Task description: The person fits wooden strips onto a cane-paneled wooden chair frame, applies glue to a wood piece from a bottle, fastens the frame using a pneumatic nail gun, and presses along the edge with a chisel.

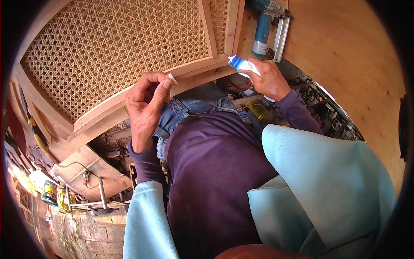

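Note:
My left hand (146, 103) pinches a small white piece (172, 79) between thumb and forefinger; I cannot tell exactly what that piece is. Wrapped around a white squeeze tube with a blue end (243, 65) is my right hand (270, 79). The tube's tip, smeared white, points left toward the frame's edge. Both hands are raised near the lower rail of a wooden frame (101, 103) with a woven cane panel (125, 47) set in it. The frame lies across my lap, over my jeans.
A teal nail gun (263, 32) lies at the top, beside a broad plywood sheet (340, 60). Behind my right wrist is a cluttered heap with a yellowish can (258, 111). A yellow-and-black handled tool (38, 134) is at the left. More cans (51, 193) stand lower left.

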The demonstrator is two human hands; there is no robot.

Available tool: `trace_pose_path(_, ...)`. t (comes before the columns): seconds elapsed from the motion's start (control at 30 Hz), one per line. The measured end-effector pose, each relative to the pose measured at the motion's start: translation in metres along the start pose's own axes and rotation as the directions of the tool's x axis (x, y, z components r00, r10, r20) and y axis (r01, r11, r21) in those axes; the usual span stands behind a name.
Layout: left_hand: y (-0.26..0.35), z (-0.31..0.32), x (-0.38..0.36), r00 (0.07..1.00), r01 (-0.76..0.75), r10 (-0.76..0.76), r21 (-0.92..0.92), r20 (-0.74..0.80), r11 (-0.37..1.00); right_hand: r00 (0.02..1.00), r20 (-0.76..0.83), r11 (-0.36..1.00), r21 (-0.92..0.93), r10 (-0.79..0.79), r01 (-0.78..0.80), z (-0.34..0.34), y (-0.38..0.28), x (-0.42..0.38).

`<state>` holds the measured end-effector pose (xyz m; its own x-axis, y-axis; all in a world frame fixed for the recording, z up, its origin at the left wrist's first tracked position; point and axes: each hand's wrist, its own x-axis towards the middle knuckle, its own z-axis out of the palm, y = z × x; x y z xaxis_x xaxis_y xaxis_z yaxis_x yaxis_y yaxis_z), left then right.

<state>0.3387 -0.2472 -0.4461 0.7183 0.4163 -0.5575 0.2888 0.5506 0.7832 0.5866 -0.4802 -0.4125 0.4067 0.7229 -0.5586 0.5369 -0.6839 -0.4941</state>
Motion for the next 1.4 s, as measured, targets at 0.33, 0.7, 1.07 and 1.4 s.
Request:
trace_pose_path(0.33,-0.001,-0.003,0.000,1.000,0.006,-0.006,-0.003,0.006,1.000,1.000,0.000,1.000,0.016,-0.001,0.001,0.000,-0.002,0.004)
trace_pose_path(0.7,-0.001,-0.002,0.000,1.000,0.008,-0.008,-0.045,0.002,0.999,1.000,0.030,1.000,-0.019,0.004,-0.003,-0.001,-0.001,0.007)
trace_pose_path(1.07,0.001,-0.002,0.000,1.000,0.017,-0.017,-0.009,-0.003,1.000,0.999,0.033,0.999,0.013,0.035,-0.035,0.000,0.000,0.003)
trace_pose_path(1.4,0.000,-0.001,-0.001,1.000,-0.003,0.003,0.006,-0.013,1.000,0.989,0.067,0.990,0.019,0.135,-0.136,0.004,0.002,-0.007)
